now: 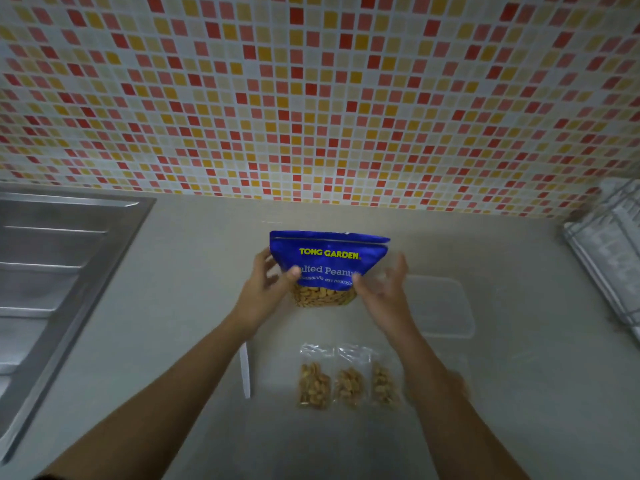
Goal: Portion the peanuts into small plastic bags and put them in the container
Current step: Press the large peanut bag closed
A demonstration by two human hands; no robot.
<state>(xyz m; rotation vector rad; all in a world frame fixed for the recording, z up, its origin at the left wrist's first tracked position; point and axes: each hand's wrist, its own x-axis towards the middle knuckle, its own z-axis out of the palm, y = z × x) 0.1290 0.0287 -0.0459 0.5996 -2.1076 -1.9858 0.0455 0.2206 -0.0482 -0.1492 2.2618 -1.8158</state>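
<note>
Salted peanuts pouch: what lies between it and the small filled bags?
Nothing. The head view shows only bare countertop between the salted peanuts pouch and the three small bags of peanuts.

peanut pouch | "TONG GARDEN" yellow | "alted Peanu" partly covered | smaller line unreadable

The deep blue foil peanut pouch at centre carries bright yellow brand lettering, paler lettering below it, and a clear window showing tan nuts. At 6 o'clock, three small clear plastic bags hold golden-brown peanuts. At 12 o'clock the mosaic tile wall is a scattered check of white, red, pink, orange-yellow and beige squares. The smooth countertop is plain grey-beige; at 9 o'clock the ridged steel sink is silver-grey
</note>
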